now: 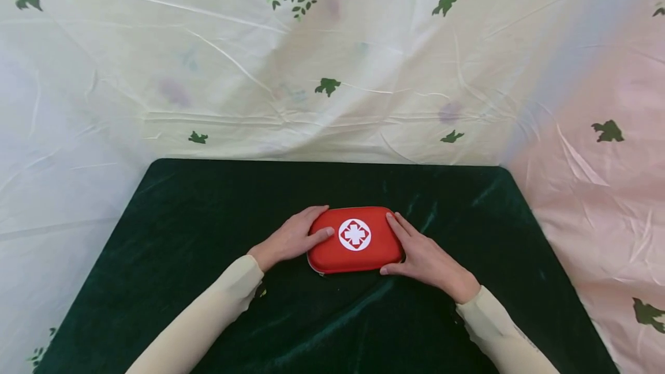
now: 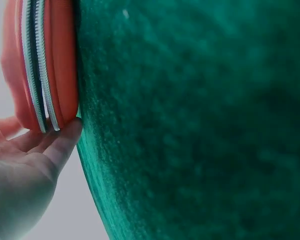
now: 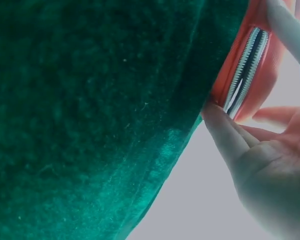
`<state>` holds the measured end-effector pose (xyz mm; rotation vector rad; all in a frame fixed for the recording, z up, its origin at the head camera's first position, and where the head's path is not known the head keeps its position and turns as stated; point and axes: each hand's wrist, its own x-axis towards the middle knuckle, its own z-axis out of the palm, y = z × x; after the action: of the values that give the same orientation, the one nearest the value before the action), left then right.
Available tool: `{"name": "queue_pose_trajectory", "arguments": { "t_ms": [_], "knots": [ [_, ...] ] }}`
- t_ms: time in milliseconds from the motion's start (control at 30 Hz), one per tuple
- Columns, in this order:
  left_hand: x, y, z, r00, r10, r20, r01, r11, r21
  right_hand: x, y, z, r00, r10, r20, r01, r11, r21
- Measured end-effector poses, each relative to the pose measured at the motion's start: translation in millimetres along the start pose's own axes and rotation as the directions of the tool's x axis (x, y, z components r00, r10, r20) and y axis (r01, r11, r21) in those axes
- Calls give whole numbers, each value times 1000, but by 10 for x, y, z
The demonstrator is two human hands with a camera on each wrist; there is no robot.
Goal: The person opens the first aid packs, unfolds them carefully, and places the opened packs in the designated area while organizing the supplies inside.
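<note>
A red hard-shell first-aid case (image 1: pixel 322 255) with a white cross emblem lies flat on the green cloth, its lid down. My left hand (image 1: pixel 293 236) grips its left end, thumb on the lid and fingers along the far left corner. At the right end, my right hand (image 1: pixel 428 255) holds it with the thumb at the near corner and fingertips on the lid and far edge. Along the side, the zipper (image 2: pixel 39 65) shows two silver rows of teeth parted by a dark gap. The right wrist view shows the same parted zipper (image 3: pixel 246 70) beside the fingers.
Dark green velvety cloth (image 1: pixel 218 189) covers the table. Behind it hangs a pale curtain (image 1: pixel 234 85) printed with leaves, and a pinkish stretch of curtain (image 1: pixel 582 189) runs down the right side.
</note>
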<state>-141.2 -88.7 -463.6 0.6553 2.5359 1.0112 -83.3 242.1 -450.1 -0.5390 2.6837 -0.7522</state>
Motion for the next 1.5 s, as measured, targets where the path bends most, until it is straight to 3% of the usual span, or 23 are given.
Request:
{"name": "queue_pose_trajectory", "arguments": {
  "t_ms": [100,133,267,333,367,633,833,1100,1300,1500],
  "knots": [
    [-27,-35,-7,1000,5,-29,-6,999,-38,10,-5,-11,999,-16,-29,16,1000,4],
    [-19,-116,16,999,31,-39,-33,998,-54,14,-4,-17,999,-24,-41,24,1000,5],
    [-115,-159,10,998,21,-67,-30,991,-128,49,16,-43,995,-51,-90,52,999,14],
    [-176,-160,6,997,12,-74,-24,987,-158,78,32,-54,993,-52,-103,54,998,15],
    [-229,-91,-19,997,-16,-77,2,985,-171,92,40,-59,993,-50,-109,52,998,18],
    [-422,-95,15,995,-23,-96,1,975,-222,177,93,-77,994,-9,-112,24,992,126],
    [-516,-121,59,994,-43,-103,14,962,-271,235,107,-78,991,-1,-130,31,972,233],
    [-609,-137,95,989,-89,-115,44,938,-345,314,84,-87,989,35,-144,7,959,282],
    [-688,-119,129,985,-138,-105,81,901,-427,372,76,-96,991,67,-116,-27,949,315],
    [-769,-88,144,990,-128,-60,74,831,-551,467,53,-111,993,61,-102,-20,930,366]
  ]
}}
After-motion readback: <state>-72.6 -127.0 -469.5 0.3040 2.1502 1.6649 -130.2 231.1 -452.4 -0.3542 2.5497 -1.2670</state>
